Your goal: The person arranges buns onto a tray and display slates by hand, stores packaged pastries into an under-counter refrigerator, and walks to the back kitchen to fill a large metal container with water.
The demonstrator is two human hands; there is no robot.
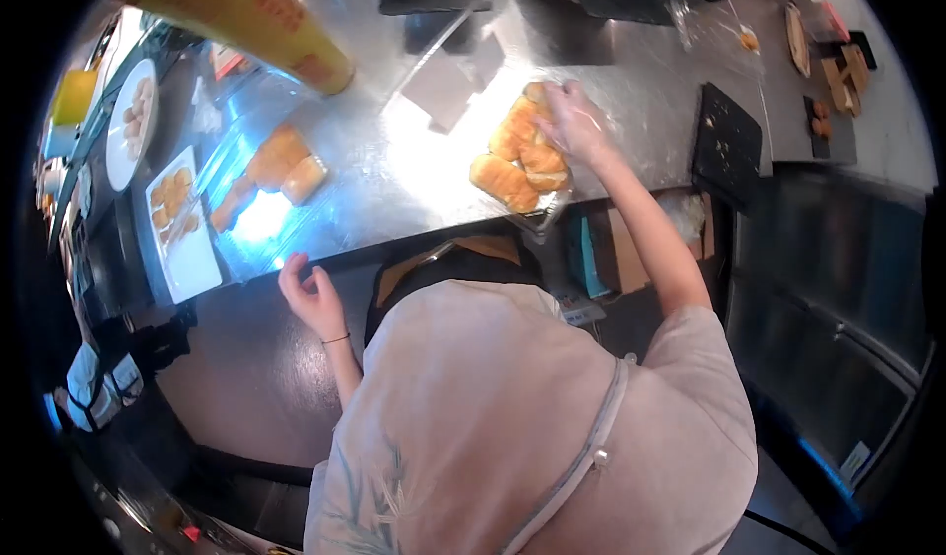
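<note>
My right hand (576,125), which looks covered by a clear plastic glove, is at the far right side of a group of golden bread rolls (505,181). Its fingers are bent against a roll (535,112) there; their tips are partly blurred. The rolls sit close together in a clear plastic tray (540,222) at the table's near edge. My left hand (315,299) hangs just off the table edge, fingers loosely curled and apart, holding nothing. Closest to it on the table are more bread pieces (279,161) on clear plastic film (236,222).
A white rectangular plate (194,271) of small golden pieces and a round white plate (120,161) with pale balls are at left. A tall yellow tube (251,23) stands at the back left. Black trays (727,141) lie at right and along the back.
</note>
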